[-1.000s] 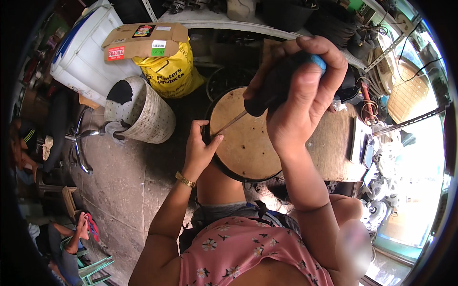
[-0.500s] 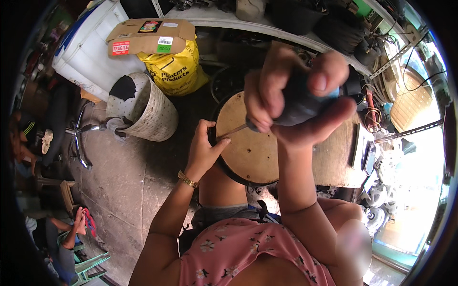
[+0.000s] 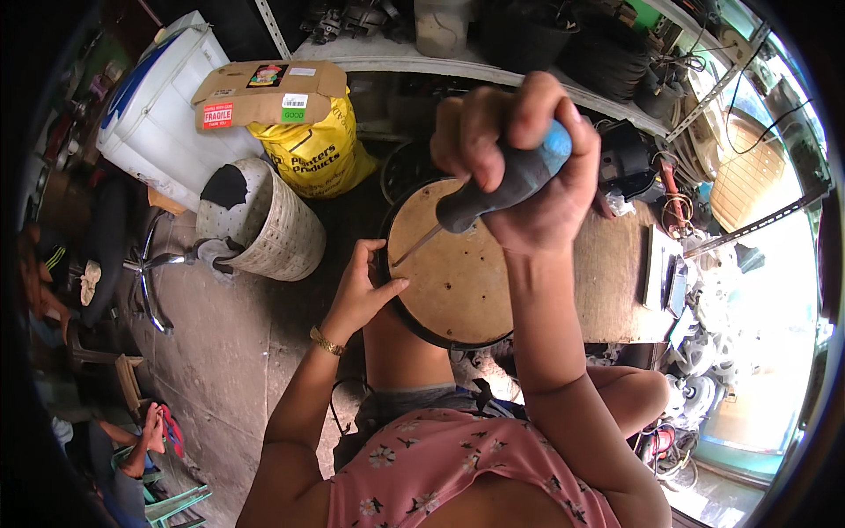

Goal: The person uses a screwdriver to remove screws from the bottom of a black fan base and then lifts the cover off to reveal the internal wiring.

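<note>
A round tan wooden board (image 3: 466, 304) with a black rim and several small dark holes lies in front of me. My right hand (image 3: 559, 207) is wrapped round the black and blue handle of a screwdriver (image 3: 510, 180), held tilted above the board. Its thin shaft slants down to the left, and the tip meets the board near the left rim. My left hand (image 3: 356, 295) grips the board's left edge, thumb resting by the surface and a finger along the rim, a little away from the tip.
To the right, a wooden tabletop (image 3: 590, 299) adjoins the board. At left stand a speckled off-white bin (image 3: 290, 233) and a yellow sack (image 3: 326, 154) with flattened cardboard (image 3: 264, 88) on top. A shelf (image 3: 387, 64) runs along the back. Another person's feet (image 3: 154, 427) show at lower left.
My right hand has shifted left and its fingers have closed more fully round the screwdriver handle. The screwdriver tip stays near the board's left rim, and the left hand keeps its hold.
</note>
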{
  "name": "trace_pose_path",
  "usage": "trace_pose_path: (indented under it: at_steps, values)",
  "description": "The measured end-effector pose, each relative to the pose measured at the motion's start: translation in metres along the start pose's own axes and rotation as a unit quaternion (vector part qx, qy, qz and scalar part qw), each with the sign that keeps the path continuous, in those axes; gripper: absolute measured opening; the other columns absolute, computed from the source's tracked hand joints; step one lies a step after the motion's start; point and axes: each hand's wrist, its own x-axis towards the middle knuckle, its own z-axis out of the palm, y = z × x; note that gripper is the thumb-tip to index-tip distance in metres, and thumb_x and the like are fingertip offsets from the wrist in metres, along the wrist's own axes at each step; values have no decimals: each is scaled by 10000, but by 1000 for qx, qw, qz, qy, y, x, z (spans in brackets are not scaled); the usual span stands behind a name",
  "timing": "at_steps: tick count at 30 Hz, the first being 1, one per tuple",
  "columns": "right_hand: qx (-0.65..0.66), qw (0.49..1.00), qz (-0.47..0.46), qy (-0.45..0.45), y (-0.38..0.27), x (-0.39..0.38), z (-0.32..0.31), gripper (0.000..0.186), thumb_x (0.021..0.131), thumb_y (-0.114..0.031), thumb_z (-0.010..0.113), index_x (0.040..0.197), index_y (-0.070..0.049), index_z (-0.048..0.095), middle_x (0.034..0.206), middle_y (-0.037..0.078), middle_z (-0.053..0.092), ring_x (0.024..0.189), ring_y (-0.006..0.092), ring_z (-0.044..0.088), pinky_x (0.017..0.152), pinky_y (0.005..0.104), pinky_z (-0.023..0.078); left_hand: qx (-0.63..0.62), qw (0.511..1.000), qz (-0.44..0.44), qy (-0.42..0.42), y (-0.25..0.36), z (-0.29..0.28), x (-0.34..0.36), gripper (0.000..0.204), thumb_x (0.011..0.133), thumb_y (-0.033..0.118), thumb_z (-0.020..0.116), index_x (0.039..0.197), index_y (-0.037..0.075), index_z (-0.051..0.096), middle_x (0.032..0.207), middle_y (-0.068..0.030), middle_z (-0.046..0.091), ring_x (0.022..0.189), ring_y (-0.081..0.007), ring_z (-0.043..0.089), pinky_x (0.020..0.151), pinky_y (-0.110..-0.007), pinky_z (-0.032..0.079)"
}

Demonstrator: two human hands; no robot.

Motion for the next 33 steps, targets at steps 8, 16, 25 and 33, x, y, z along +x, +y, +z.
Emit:
trace_pose_path:
  at_steps: [8, 16, 25, 33]
  values:
    - [-227, 961, -111, 114, -5, -12, 22, 315, 961, -328, 571, 1053, -40, 483, 941, 119, 585, 818, 148, 544, 741, 291, 454, 56, 995, 68, 57, 18, -7, -6, 535, 763, 85, 739, 1248, 56, 515, 1160, -92, 522, 1027, -199, 528, 806, -286, 464]
    - [128, 987, 43, -89, -11, -5, 9, 414, 992, -419, 459, 1000, -13, 538, 727, 144, 592, 586, 167, 553, 558, 270, 444, 14, 976, 188, -111, 89, -24, 26, 309, 898, 21, 556, 1206, 1, 574, 1112, -112, 652, 1015, -221, 627, 842, -337, 495]
    - [-211, 966, -80, 125, -8, -13, 20, 327, 1000, -343, 477, 1027, -29, 560, 902, 70, 618, 862, 114, 552, 784, 262, 446, 48, 978, 147, -138, 95, -30, 45, 48, 891, -8, 590, 922, -24, 623, 853, -79, 684, 813, -136, 665, 750, -280, 528]
    - [-217, 969, -60, 101, -10, -19, 22, 465, 1014, -466, 396, 1289, -99, 315, 957, 156, 587, 704, 193, 612, 659, 332, 520, 120, 975, 180, -44, 96, -16, 45, 170, 803, 34, 727, 842, -21, 571, 804, -89, 681, 652, -164, 651, 591, -281, 519]
